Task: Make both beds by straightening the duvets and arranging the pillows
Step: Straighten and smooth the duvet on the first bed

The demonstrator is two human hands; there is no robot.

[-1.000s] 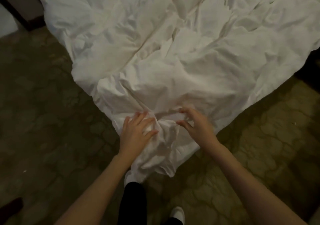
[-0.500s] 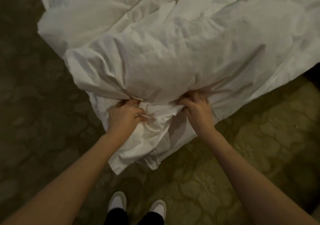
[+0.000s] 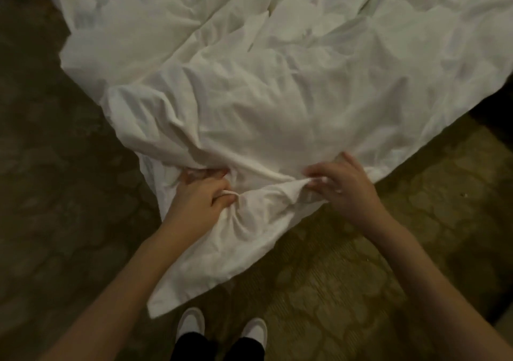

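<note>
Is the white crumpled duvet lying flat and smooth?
No, the white crumpled duvet is full of wrinkles, bunched where the left hand and right hand grip it.

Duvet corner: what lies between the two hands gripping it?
Head view: only a bunched fold of the white duvet spans from left hand to right hand.

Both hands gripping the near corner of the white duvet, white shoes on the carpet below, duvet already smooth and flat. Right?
Not quite. Head view: left hand and right hand grip the duvet corner above the shoes, but the duvet is heavily wrinkled, not smooth.
</note>
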